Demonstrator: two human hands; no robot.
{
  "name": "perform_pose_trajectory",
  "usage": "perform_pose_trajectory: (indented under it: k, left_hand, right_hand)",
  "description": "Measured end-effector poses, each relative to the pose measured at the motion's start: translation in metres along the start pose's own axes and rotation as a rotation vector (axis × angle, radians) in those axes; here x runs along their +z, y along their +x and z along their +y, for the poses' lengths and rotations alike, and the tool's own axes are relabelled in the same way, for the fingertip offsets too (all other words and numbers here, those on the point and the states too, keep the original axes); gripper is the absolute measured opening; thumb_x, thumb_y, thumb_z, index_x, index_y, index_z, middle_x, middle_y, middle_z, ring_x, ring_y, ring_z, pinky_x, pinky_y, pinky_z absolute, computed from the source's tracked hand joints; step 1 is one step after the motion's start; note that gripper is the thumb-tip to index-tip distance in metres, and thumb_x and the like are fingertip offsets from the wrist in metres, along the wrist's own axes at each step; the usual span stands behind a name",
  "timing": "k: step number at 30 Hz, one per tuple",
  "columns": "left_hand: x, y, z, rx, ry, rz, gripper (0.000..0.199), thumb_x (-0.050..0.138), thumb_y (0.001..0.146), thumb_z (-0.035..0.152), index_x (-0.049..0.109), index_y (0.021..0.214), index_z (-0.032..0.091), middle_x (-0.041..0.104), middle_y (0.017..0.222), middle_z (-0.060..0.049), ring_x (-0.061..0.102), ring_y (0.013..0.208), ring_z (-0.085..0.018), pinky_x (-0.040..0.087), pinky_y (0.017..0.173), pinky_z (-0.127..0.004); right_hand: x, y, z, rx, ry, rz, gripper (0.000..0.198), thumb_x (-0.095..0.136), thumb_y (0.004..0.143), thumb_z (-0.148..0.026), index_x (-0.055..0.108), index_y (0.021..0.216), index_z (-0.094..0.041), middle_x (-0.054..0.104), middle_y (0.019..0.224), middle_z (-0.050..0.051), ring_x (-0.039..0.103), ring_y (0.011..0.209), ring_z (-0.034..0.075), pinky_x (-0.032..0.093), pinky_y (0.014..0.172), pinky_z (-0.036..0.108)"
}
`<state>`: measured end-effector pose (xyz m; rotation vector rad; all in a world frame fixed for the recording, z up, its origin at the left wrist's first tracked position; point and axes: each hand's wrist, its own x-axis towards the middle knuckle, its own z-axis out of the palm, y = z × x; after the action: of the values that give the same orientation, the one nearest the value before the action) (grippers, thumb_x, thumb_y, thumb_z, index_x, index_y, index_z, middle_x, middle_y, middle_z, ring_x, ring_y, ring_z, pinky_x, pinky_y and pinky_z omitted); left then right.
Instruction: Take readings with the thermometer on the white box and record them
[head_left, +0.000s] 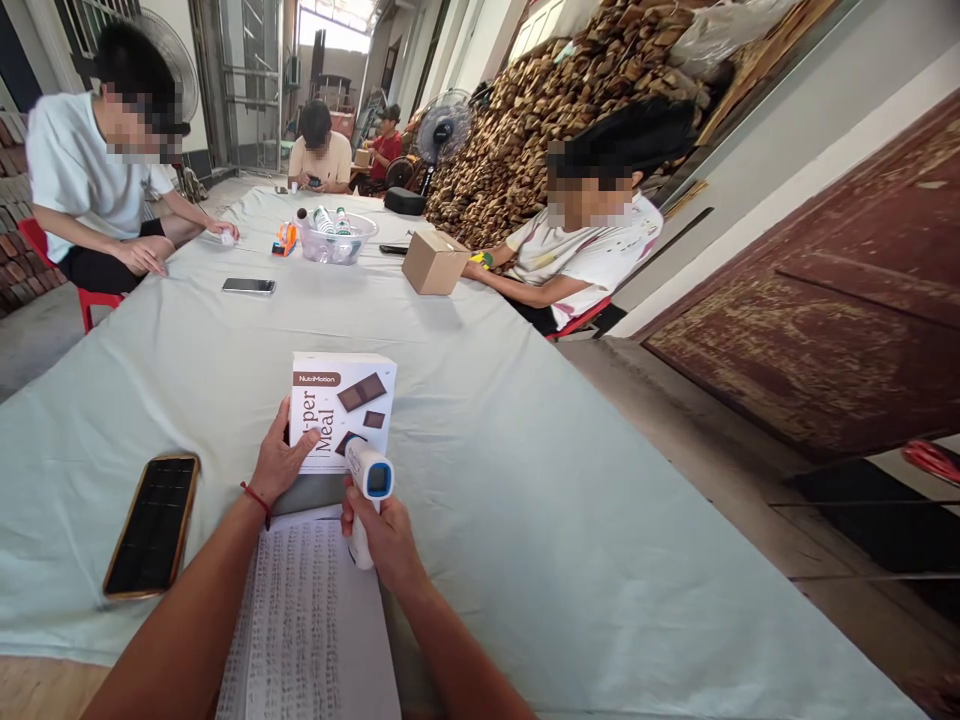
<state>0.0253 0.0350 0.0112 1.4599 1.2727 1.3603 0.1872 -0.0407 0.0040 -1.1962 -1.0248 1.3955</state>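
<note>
My left hand [283, 455] is closed on the left side of a white box [367, 412] printed "NutriMotion" and "Meal", its thumb across the front. The box stands upright on the pale green cloth. In my right hand [390, 540] is a white infrared thermometer [364, 472] with a blue-rimmed screen turned toward me. Its front end is at the lower right of the box; whether they touch I cannot tell. Below both hands lie sheets of handwritten paper [315, 610]. A dark phone in a brown case [152, 525] rests to the left of my left forearm.
A cardboard box [435, 262] stands farther up the cloth-covered table [600, 500], beside a seated person on the right. A clear basin of bottles [337, 238], an orange tape dispenser [285, 240] and another phone [249, 286] lie beyond. Another person sits at the left, more at the back.
</note>
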Motion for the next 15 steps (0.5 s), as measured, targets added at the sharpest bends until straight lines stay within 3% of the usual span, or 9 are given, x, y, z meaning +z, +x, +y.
perform_pose_trajectory:
  k: [9,15]
  left_hand:
    - [0.0,0.0007,-0.0017,0.009,-0.016,0.005,0.08,0.068,0.077,0.053,0.043,0.146,0.021,0.063,0.132,-0.009,0.058,0.121,-0.028,0.045,0.105,-0.041]
    - [0.0009,0.0005,0.0005,-0.052,-0.042,0.04,0.08,0.079,0.066,0.047,0.051,0.136,0.019,0.07,0.114,-0.008,0.064,0.108,-0.028,0.05,0.096,-0.043]
  right_hand:
    - [0.0016,-0.0008,-0.0035,0.028,0.02,0.016,0.049,0.07,0.068,-0.063,0.064,0.084,-0.017,0.055,0.053,-0.003,0.049,0.05,0.014,0.039,0.054,0.029]
    - [0.0022,-0.0015,-0.0087,0.049,0.036,0.022,0.045,0.07,0.067,-0.057,0.064,0.085,-0.016,0.055,0.053,-0.003,0.048,0.049,0.013,0.038,0.053,0.029]
